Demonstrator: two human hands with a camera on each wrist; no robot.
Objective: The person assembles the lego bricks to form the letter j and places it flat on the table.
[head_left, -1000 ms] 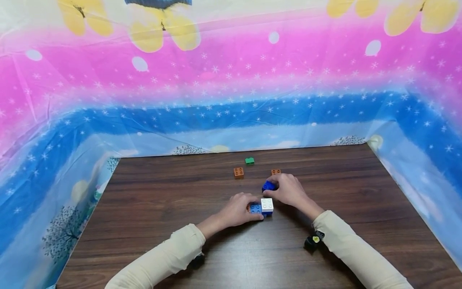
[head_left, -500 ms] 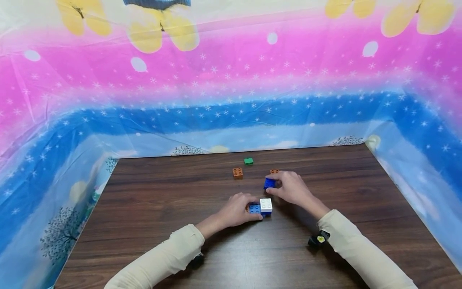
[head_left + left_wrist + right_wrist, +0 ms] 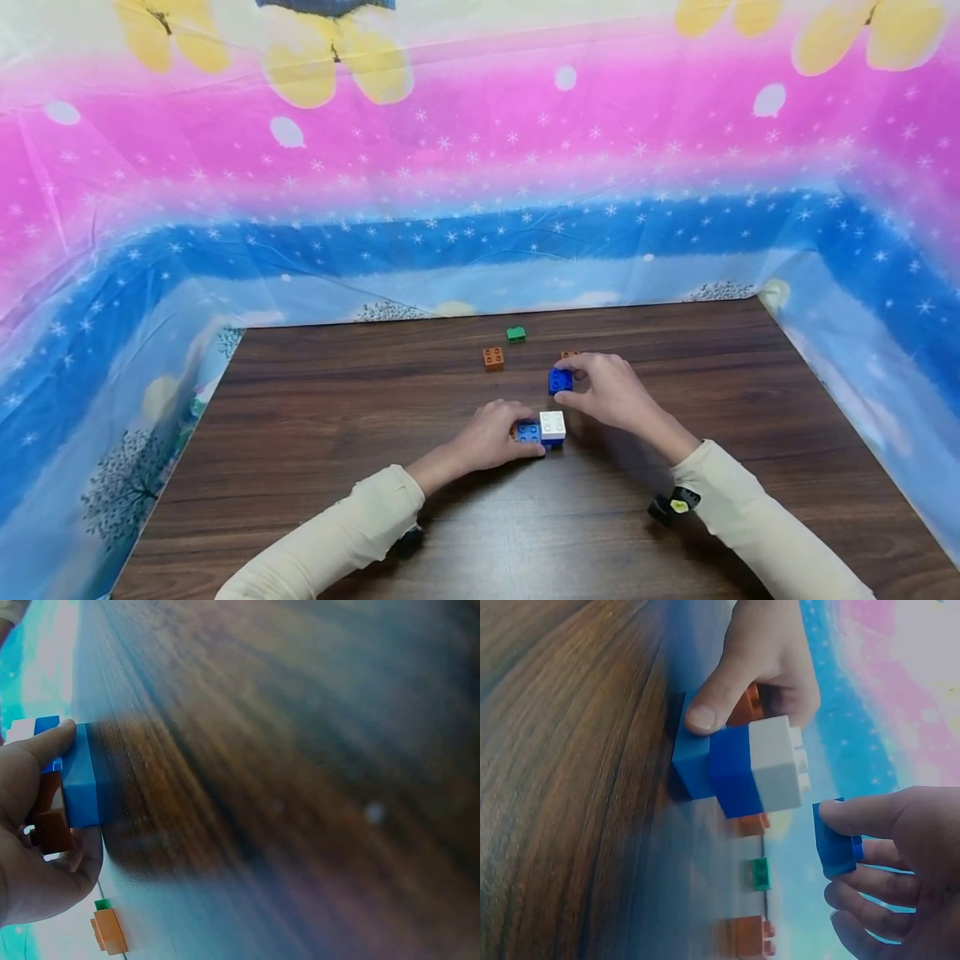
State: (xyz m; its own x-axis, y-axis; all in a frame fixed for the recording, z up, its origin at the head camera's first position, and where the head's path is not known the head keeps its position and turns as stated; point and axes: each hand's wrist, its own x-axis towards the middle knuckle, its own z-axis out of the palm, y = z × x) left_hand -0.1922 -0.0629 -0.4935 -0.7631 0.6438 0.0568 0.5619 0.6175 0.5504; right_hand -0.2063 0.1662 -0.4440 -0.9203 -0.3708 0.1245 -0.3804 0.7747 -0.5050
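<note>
On the table, my left hand point(image 3: 489, 435) grips a small stack of building bricks between thumb and fingers. A light blue brick point(image 3: 81, 780) forms its base. On top sit an orange brick point(image 3: 54, 827) and a dark blue brick point(image 3: 735, 771), the latter capped by a white brick point(image 3: 552, 424). My right hand point(image 3: 611, 392) pinches another blue brick point(image 3: 559, 381) between thumb and fingertips, just beyond the stack and apart from it. Its studs show in the head view. My left fingers partly hide the orange brick.
Farther back on the brown wooden table point(image 3: 337, 392) lie a loose orange brick point(image 3: 492, 359) and a green brick point(image 3: 516, 334). Another orange brick point(image 3: 570, 356) sits behind my right hand, partly covered. A patterned cloth point(image 3: 465, 233) hangs along the table's back and sides.
The blue brick in my right hand has turned, from tilted to squarer with its studs toward the head view. My right wrist has shifted right. The left hand keeps its place on the stack.
</note>
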